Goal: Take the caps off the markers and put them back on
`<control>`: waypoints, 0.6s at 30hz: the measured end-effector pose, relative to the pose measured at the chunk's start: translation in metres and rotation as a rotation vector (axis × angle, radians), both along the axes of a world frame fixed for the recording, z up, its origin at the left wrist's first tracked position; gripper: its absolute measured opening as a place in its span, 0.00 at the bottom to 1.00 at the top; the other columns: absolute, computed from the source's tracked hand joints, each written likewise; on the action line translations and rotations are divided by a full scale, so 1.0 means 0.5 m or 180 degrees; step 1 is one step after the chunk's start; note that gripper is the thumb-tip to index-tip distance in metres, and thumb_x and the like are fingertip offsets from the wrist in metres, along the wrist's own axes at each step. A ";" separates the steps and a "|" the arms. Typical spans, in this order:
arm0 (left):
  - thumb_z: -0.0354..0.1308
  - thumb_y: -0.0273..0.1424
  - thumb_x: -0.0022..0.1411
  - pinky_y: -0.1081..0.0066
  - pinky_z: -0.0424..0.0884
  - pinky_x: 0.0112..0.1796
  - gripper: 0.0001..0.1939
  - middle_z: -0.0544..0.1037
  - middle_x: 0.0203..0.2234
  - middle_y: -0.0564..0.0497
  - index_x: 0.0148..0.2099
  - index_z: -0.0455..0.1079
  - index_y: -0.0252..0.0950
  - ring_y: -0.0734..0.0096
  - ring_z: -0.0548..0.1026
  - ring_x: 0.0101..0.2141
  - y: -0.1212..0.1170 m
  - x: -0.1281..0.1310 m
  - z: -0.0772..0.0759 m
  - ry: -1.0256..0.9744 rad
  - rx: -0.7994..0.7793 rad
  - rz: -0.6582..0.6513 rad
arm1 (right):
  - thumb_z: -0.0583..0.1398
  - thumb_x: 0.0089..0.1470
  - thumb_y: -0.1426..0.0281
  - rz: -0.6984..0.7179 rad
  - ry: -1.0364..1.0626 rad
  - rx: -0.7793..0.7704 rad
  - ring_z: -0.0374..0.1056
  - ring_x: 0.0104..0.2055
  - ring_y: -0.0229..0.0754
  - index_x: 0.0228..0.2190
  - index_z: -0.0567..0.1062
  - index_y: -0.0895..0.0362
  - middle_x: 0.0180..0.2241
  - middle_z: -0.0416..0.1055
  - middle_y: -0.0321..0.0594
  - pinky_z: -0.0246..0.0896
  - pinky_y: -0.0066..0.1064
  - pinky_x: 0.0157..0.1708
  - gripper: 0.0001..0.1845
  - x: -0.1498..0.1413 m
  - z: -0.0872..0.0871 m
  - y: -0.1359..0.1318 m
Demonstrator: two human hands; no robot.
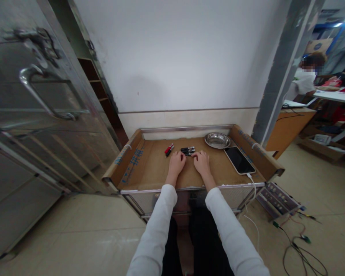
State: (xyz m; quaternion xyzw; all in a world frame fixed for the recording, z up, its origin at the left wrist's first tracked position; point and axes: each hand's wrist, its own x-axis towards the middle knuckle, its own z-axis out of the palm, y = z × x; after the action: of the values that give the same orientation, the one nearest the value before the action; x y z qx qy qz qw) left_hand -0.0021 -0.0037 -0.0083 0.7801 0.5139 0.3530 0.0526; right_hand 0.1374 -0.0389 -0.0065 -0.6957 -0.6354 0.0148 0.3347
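several black pieces (186,150), partly hidden

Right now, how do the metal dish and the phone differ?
The metal dish is round, hollow and silvery; the phone is flat and rectangular, with a dark screen. The dish sits farther back, while the phone lies nearer, a white cable plugged in. Both rest on the cardboard.

Right of the right grip (201,161) sit a phone (239,160), a metal bowl (217,140) and, on the floor, perhaps electrical gear (278,200).
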 end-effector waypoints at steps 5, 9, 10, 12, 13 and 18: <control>0.47 0.29 0.63 0.62 0.65 0.45 0.08 0.72 0.35 0.43 0.37 0.68 0.35 0.60 0.70 0.41 -0.013 -0.005 0.018 0.0062 0.0077 0.0787 | 0.50 0.56 0.76 -0.0088 0.0082 -0.0020 0.61 0.44 0.44 0.34 0.76 0.55 0.39 0.69 0.43 0.48 0.34 0.45 0.15 0.000 0.003 -0.001; 0.49 0.27 0.60 0.59 0.64 0.46 0.11 0.69 0.45 0.39 0.45 0.66 0.32 0.53 0.67 0.48 -0.026 -0.003 0.025 0.0003 -0.0059 0.1720 | 0.51 0.57 0.75 -0.0119 -0.0011 -0.0094 0.60 0.45 0.45 0.34 0.76 0.54 0.39 0.69 0.44 0.48 0.34 0.45 0.14 -0.002 0.002 -0.002; 0.50 0.27 0.60 0.58 0.64 0.46 0.13 0.68 0.46 0.38 0.47 0.65 0.31 0.52 0.66 0.49 -0.027 -0.003 0.025 -0.0009 -0.0142 0.1889 | 0.51 0.57 0.75 -0.0121 -0.0033 -0.0107 0.60 0.45 0.45 0.34 0.76 0.54 0.39 0.69 0.44 0.48 0.34 0.45 0.14 -0.002 0.002 -0.003; 0.50 0.27 0.59 0.57 0.63 0.46 0.15 0.68 0.47 0.37 0.49 0.64 0.30 0.51 0.66 0.49 -0.028 -0.002 0.024 0.0004 -0.0294 0.2088 | 0.51 0.57 0.74 -0.0117 -0.0059 -0.0121 0.60 0.45 0.45 0.34 0.76 0.54 0.40 0.69 0.44 0.48 0.34 0.45 0.14 -0.003 0.001 -0.003; 0.50 0.28 0.59 0.57 0.63 0.47 0.15 0.68 0.47 0.37 0.49 0.63 0.30 0.51 0.66 0.49 -0.028 -0.002 0.024 0.0020 -0.0351 0.2124 | 0.51 0.57 0.75 -0.0116 -0.0064 -0.0122 0.60 0.45 0.45 0.35 0.76 0.54 0.40 0.69 0.44 0.48 0.34 0.45 0.14 -0.003 0.001 -0.003; 0.49 0.28 0.60 0.58 0.62 0.47 0.13 0.67 0.46 0.37 0.47 0.64 0.30 0.51 0.66 0.49 -0.029 -0.002 0.029 -0.0016 -0.0478 0.2216 | 0.51 0.56 0.75 -0.0064 -0.0064 -0.0104 0.60 0.45 0.44 0.36 0.76 0.55 0.40 0.68 0.44 0.48 0.34 0.46 0.14 -0.003 0.004 -0.003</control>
State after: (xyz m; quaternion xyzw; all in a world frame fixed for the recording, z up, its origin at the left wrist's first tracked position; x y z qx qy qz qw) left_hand -0.0029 -0.0184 0.0062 0.5514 0.7733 0.3128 -0.0124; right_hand 0.1356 -0.0404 -0.0044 -0.7075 -0.6314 0.0148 0.3171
